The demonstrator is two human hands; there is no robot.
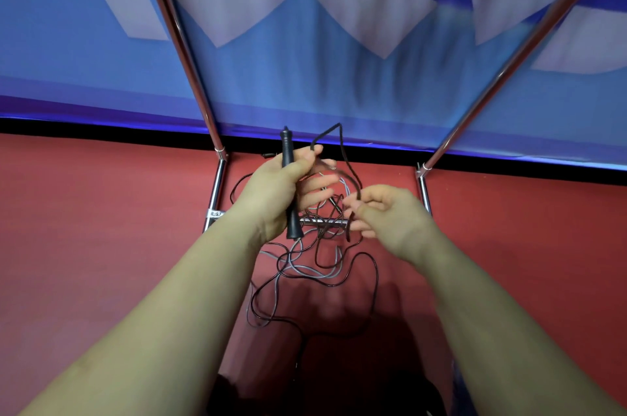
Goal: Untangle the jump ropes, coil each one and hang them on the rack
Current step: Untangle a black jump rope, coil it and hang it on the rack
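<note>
Red floor under a chrome rack. Left hand grips black handle; right hand pinches black rope just beside it — tangle hangs below both. Judgement: feed loops evenly, keep grey strand out.

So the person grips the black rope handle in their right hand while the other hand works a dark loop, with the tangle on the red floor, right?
Not quite: the head view shows the black handle gripped in the left hand, not the right. The right hand is the one working the dark loop, and the tangle does lie on the red floor.
</note>
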